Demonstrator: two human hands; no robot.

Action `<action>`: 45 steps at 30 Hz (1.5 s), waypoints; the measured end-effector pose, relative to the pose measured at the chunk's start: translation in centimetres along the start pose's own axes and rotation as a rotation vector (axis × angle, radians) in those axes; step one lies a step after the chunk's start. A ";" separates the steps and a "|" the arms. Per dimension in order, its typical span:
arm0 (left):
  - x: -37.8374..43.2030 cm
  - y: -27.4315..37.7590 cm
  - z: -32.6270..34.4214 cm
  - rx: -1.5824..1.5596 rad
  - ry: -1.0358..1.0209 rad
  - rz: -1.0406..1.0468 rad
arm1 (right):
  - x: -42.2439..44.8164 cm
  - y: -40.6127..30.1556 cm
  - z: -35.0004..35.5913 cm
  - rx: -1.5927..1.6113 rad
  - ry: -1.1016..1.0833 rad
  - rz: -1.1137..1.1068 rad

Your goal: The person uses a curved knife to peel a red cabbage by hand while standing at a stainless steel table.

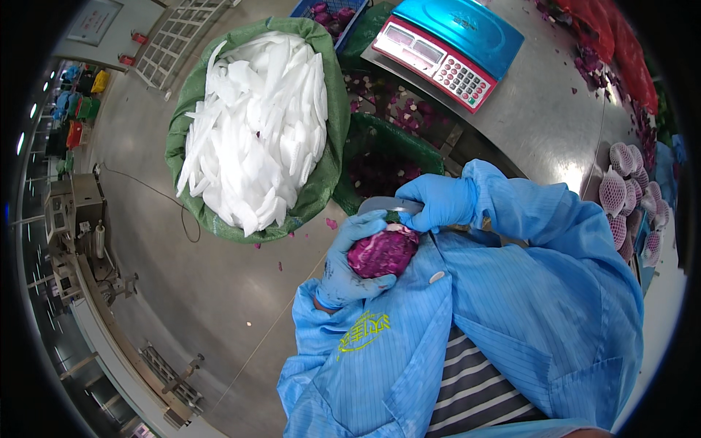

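Note:
My left hand (350, 263), in a blue glove with dark smudges, cups a red cabbage (383, 253) in front of my chest. The cabbage is deep purple, with a pale band along its upper end. My right hand (441, 202), also gloved in blue, grips a knife by its handle. The knife's broad grey blade (388, 205) lies just above the pale end of the cabbage; whether it touches is hard to tell. Beneath the blade, a green mesh-like bag (397, 145) stands open with purple leaf scraps inside.
A green woven sack (342, 104) full of white foam sleeves (257, 131) stands ahead. On the metal table (553, 115) are a scale (443, 55) and several foam-netted heads (619, 189). A blue crate (361, 16) stands behind the sack. A cable (159, 192) crosses the floor.

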State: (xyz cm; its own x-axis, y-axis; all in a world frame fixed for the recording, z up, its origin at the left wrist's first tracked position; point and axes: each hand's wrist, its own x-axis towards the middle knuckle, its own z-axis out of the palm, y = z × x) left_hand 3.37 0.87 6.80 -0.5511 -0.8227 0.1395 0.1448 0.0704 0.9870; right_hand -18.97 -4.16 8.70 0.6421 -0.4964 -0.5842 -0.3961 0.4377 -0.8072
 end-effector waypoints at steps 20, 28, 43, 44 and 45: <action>-1.0 -4.8 -0.5 -0.836 -0.048 -0.118 | 0.3 1.0 1.6 -0.339 0.458 -0.801; -0.2 -3.6 -1.3 -0.560 -0.102 0.059 | -1.6 -0.1 2.5 -0.191 0.359 -0.689; 0.7 -2.3 -0.9 -0.497 -0.145 -0.050 | -0.6 0.4 1.3 -0.164 0.157 -0.460; 0.9 -2.7 -1.1 -0.471 -0.163 -0.007 | -0.8 0.7 1.5 -0.243 0.208 -0.497; 1.0 -3.0 -1.2 -0.444 -0.179 0.035 | -1.0 0.9 1.7 -0.296 0.234 -0.555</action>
State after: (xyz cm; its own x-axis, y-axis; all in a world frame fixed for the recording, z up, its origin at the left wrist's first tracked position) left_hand 3.39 -0.83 3.92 -0.6667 -0.7115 0.2221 0.4813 -0.1835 0.8571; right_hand -18.85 -1.98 8.65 0.6563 -0.7527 -0.0520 -0.2328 -0.1365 -0.9629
